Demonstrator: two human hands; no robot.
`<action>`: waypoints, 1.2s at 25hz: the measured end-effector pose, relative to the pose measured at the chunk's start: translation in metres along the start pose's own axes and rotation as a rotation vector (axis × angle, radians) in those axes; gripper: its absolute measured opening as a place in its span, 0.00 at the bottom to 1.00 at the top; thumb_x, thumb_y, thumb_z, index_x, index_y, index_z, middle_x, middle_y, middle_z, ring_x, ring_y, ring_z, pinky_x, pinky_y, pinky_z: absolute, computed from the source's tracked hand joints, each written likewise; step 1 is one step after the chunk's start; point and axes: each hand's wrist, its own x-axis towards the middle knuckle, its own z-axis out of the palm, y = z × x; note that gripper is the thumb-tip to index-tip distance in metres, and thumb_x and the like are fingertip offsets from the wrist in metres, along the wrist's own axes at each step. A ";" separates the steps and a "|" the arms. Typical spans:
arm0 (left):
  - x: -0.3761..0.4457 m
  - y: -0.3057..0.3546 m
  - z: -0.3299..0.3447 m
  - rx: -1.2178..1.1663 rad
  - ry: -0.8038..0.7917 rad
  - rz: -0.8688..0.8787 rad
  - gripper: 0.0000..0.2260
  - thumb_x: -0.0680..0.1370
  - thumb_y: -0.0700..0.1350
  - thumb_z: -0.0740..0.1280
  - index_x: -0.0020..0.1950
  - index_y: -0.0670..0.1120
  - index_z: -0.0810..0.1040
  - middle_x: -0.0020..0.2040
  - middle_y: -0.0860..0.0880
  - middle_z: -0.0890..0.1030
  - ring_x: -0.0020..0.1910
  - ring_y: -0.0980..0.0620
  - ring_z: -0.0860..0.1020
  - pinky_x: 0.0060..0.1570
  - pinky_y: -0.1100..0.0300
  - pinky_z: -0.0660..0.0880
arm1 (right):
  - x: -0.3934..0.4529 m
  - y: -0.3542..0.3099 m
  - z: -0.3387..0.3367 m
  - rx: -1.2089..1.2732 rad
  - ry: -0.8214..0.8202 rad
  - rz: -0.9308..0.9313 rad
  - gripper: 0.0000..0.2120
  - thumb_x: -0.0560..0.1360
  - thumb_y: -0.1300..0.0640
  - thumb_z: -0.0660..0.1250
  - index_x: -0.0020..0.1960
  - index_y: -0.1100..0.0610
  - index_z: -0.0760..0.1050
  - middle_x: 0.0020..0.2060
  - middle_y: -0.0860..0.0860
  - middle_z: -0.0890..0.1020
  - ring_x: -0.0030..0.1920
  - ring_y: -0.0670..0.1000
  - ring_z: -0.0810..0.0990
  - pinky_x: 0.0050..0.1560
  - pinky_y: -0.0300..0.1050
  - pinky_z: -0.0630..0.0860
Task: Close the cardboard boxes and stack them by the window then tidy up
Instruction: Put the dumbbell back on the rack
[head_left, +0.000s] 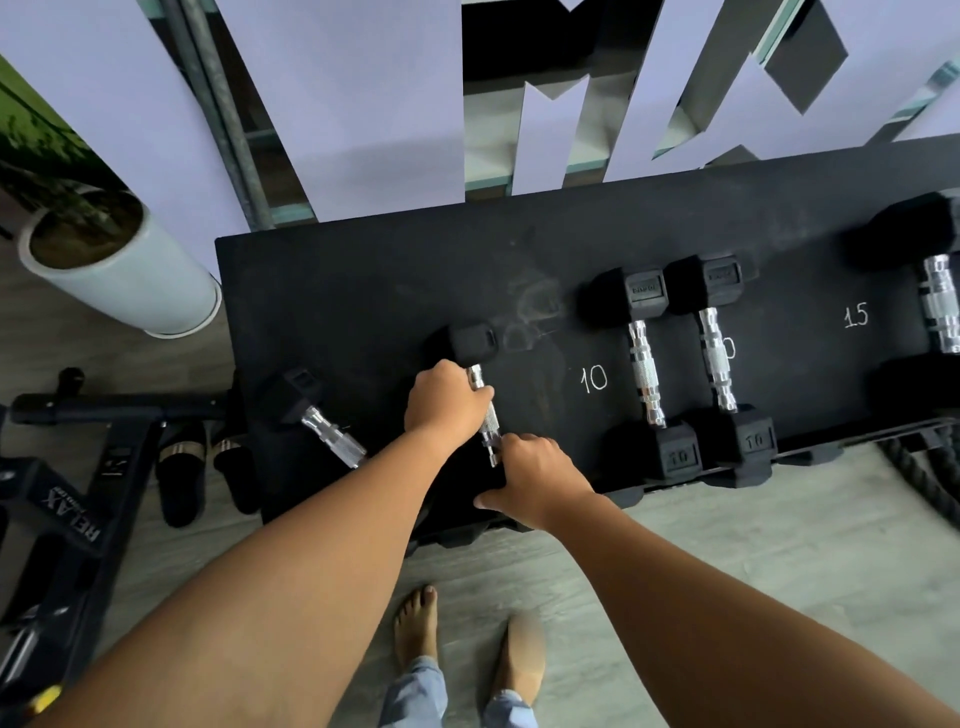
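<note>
1. Head view shows both hands on one dumbbell (470, 384) at the near left part of a black rubber-topped surface (363, 270). The left hand (441, 402) has its fingers wrapped round the chrome handle near the far head. The right hand (535, 475) sits at the near end, fingers curled over it; whether it truly grips the hidden near head or only rests there I cannot tell.

2. No cardboard boxes are in sight, so this looks like the tidy-up part of the task, judging by the chalked "10" mark (593, 378) just right of the dumbbell.

3. Main risk: the near end lies at the surface's near edge. If the right hand slips, the weight could tip off and fall toward the bare feet (415, 629) directly below.

4. A second dumbbell (317, 421) lies tilted just to the left, its near end hidden behind the left forearm. Swinging the held one left could knock it off the edge.

5. Sliding right toward the paired 10 dumbbells (675, 364) risks pinching fingers between hex heads if the gap is misjudged.

6. Dragging rather than lifting may smear the chalk marking.

7. The white planter (119, 270) to the far left is well apart and seems safe.
</note>
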 end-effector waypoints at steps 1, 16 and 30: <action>0.001 0.003 0.001 0.018 -0.007 0.011 0.18 0.73 0.54 0.74 0.34 0.45 0.72 0.36 0.46 0.79 0.36 0.45 0.78 0.33 0.59 0.69 | 0.001 0.002 0.001 0.007 0.001 0.004 0.27 0.66 0.39 0.78 0.52 0.56 0.71 0.46 0.52 0.76 0.53 0.58 0.76 0.45 0.48 0.72; -0.005 -0.003 -0.007 0.019 -0.018 0.002 0.16 0.73 0.51 0.73 0.31 0.44 0.73 0.34 0.45 0.79 0.37 0.43 0.80 0.32 0.58 0.67 | 0.003 -0.010 0.009 0.102 -0.034 0.036 0.25 0.66 0.42 0.77 0.50 0.54 0.69 0.45 0.50 0.75 0.54 0.57 0.74 0.45 0.48 0.72; -0.050 -0.092 -0.073 0.320 0.288 -0.157 0.13 0.78 0.55 0.69 0.46 0.45 0.80 0.45 0.45 0.82 0.45 0.40 0.82 0.34 0.55 0.68 | 0.001 -0.100 0.003 -0.294 -0.163 -0.363 0.28 0.77 0.36 0.62 0.68 0.55 0.69 0.61 0.57 0.73 0.63 0.60 0.71 0.57 0.56 0.77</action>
